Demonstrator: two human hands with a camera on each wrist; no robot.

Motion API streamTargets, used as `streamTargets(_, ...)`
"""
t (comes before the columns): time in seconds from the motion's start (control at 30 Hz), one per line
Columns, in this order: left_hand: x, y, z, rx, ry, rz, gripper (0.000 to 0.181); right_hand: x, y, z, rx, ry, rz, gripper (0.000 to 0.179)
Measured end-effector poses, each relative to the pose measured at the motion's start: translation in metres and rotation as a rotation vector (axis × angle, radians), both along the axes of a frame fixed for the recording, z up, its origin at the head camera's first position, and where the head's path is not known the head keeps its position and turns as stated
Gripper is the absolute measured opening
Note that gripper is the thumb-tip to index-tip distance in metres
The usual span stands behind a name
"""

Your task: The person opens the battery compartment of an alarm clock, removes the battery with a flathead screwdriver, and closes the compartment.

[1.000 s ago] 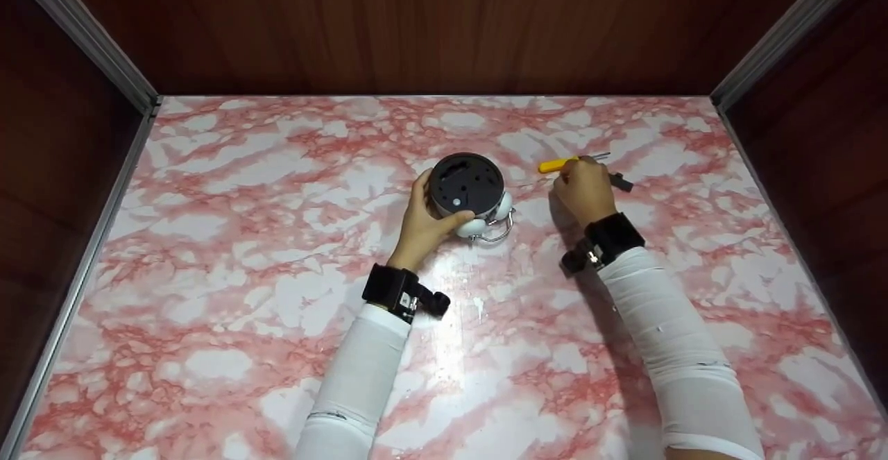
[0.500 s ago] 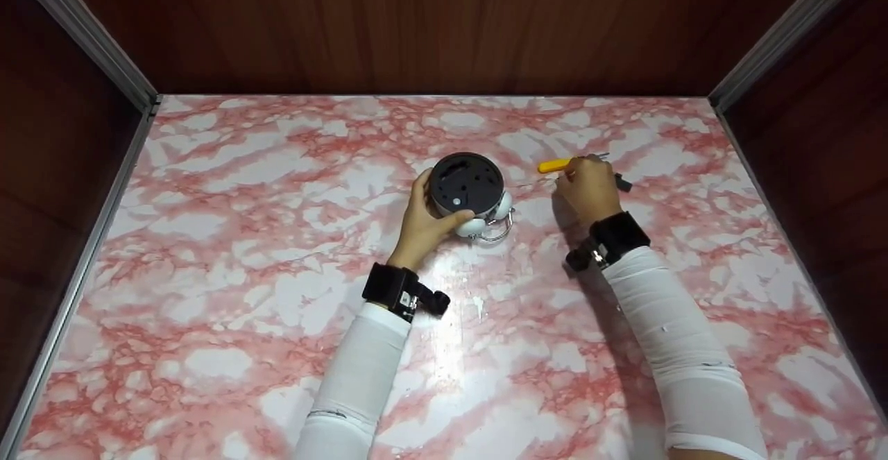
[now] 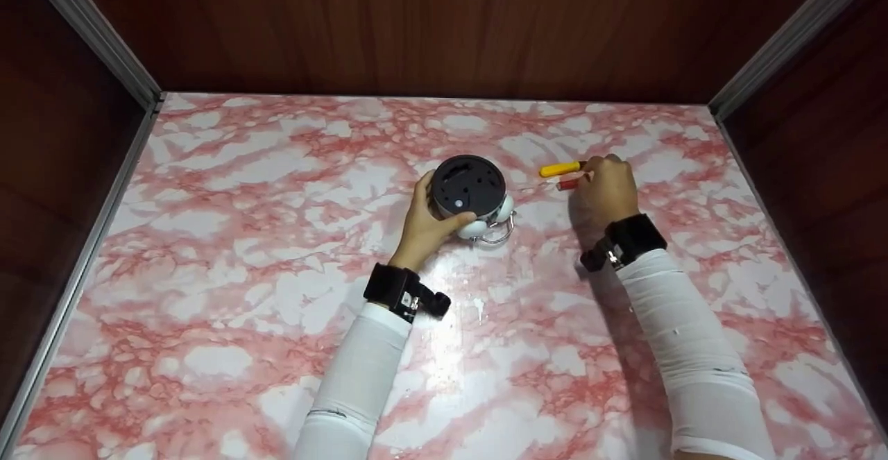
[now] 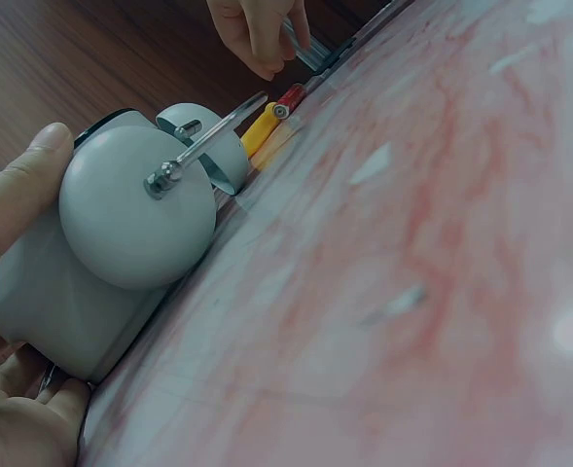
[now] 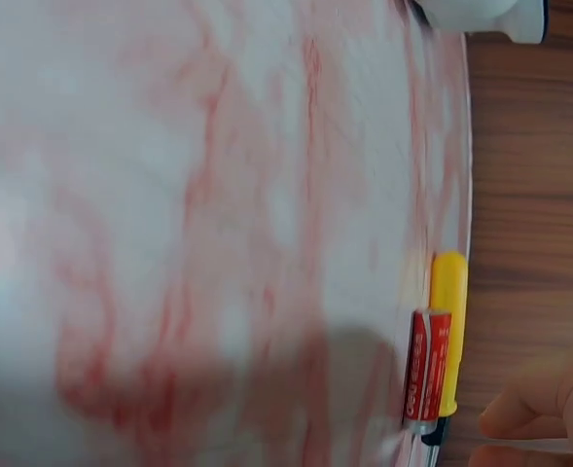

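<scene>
Your left hand (image 3: 420,227) grasps a twin-bell alarm clock (image 3: 466,193), thumb laid along one side near the bells and the other fingers curled round the opposite side. Your right hand (image 3: 610,186) is released: its fingers bend loosely, and from the right wrist a thumb and a finger show with a gap between them.

The clock lies with its round black back facing up, about midway between the left and right edges of the worktop (image 3: 243,307) and nearer its far edge. Its two pale bells (image 4: 135,209) and the curved metal handle (image 3: 496,240) joining them point toward the near right corner.

To the right of the clock, toward the worktop's far right corner, a red battery (image 5: 427,370) lies on its side. Close beside it, on the far-edge side and roughly parallel, is a tool with a yellow handle (image 5: 448,282) and a thin metal shaft. Your right hand is just above this pair and, from the head view, covers part of both.

White sleeves (image 3: 357,377) cover your forearms, with a black camera mount (image 3: 392,288) on each wrist. Dark wood-grain panels (image 3: 430,30) rise beyond the worktop's far, left and right edges.
</scene>
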State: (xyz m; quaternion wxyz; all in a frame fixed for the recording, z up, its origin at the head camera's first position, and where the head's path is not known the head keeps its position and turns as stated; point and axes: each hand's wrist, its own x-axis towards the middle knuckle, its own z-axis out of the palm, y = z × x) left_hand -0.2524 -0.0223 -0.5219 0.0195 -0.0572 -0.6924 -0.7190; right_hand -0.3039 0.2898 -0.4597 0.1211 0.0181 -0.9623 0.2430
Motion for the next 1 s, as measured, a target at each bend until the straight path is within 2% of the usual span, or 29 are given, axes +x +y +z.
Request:
streamTargets(0.33,0.000,-0.001,0.001,-0.045,-0.009,0.005,0.102,-0.004,0.017,-0.006,0.014,0.050,0.022,0.024)
streamTargets(0.57,0.000,-0.002,0.000,-0.083,-0.017,0.003,0.106,-0.004,0.027,-0.013,0.083,0.103,0.048,0.013)
streamTargets(0.73,0.001,-0.003,0.001,-0.101,-0.026,0.004,0.108,-0.005,0.030,-0.015,0.120,0.092,0.047,0.014)
streamTargets(1.0,0.002,-0.002,0.002,-0.091,-0.034,0.006,0.105,-0.005,0.033,-0.017,0.117,0.096,0.025,0.013)
